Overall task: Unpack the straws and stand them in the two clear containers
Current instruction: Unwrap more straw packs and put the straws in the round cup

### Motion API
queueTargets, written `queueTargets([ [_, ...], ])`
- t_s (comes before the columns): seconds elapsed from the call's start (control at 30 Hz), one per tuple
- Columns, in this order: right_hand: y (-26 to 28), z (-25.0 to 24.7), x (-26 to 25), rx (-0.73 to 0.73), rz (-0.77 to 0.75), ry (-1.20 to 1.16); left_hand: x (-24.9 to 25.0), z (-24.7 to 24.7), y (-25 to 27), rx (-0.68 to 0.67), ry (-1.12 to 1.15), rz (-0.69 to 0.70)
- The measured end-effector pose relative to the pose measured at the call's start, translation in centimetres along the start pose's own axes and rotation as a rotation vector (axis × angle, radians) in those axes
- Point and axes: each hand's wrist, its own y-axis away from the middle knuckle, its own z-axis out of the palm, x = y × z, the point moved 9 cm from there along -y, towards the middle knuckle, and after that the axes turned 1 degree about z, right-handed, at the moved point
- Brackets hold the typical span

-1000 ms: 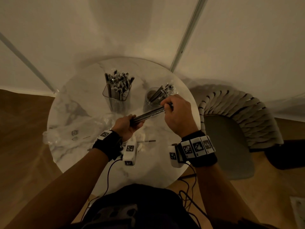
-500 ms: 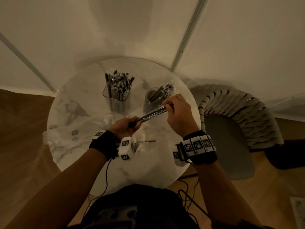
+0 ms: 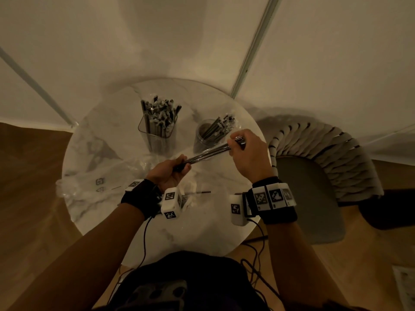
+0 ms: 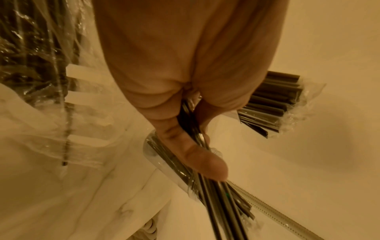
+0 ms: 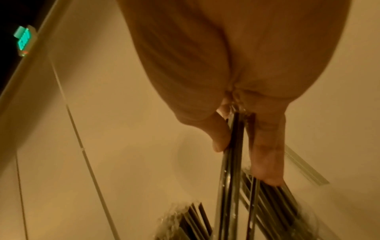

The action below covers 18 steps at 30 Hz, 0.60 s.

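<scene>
The left hand [image 3: 167, 173] grips one end of a small bundle of straws [image 3: 207, 153], and the right hand [image 3: 249, 153] pinches the other end. The bundle hangs in the air between them, just above the round marble bench [image 3: 202, 232] and close in front of the two containers. It is probably held at both ends so the thin clear wrap can be pulled off one end while the other end stays put.

The straws are long, thin and dark, with a shine on them. In the left wrist view a clear, crinkly wrap [image 4: 164, 160] hugs them near the thumb [image 4: 205, 164].

The square clear container [image 3: 158, 133] is at the back and packed with upright straws. The round clear container [image 3: 207, 136] is just beside it on the right, nearer the right hand, with fewer straws that lean over. That one looks like the likely place for this bundle.

Empty plastic packaging [image 3: 94, 182] lies crumpled on the left of the bench. One loose straw [image 3: 201, 192] lies flat near the left wrist.
</scene>
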Motion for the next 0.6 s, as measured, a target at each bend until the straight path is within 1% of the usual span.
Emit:
queueTargets([
  [0.17,-1.6,-0.3,0.0,-0.018,0.019,0.094,0.2,0.7,0.0,-0.064,-0.024,0.016],
  [0.3,-2.8,0.2,-1.0,-0.099,0.011,0.008,0.6,1.0,-0.3,-0.049,0.015,0.042],
  [0.37,-3.4,0.1,-2.3,-0.118,-0.027,0.015,0.8,1.3,-0.5,-0.027,0.054,0.062],
  [0.43,-4.4,-0.6,-4.1,-0.108,-0.099,0.029,1.1,2.1,-0.6,-0.031,0.091,0.090],
  [0.5,-5.6,-1.6,-6.0,-0.113,-0.151,0.054,1.7,3.6,-0.7,-0.065,0.120,0.114],
  [0.6,-7.9,-3.6,-8.0,-0.123,-0.156,0.034,2.8,6.0,-0.7,-0.113,0.175,0.122],
])
